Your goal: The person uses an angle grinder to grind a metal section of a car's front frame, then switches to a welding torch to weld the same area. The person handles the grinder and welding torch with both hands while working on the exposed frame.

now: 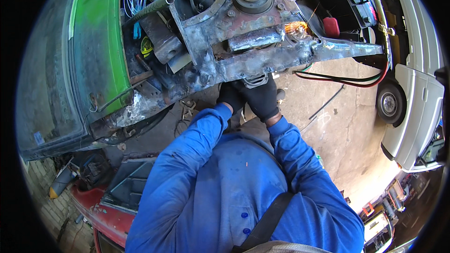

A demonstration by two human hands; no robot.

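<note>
- Green body panel: beyond and left of your left hand.
- Red and black hoses: right of your right hand.
- White vehicle: farther right, well apart.
- Bare-metal frame: just beyond both hands, overhanging them.
- Grey slotted piece: at your right hand's far edge.
- Black-gloved hands: together; fingers hidden, grip cannot be told.

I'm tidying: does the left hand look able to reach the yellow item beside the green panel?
Probably not directly: the metal rail lies between the left hand and the yellow item.
</note>
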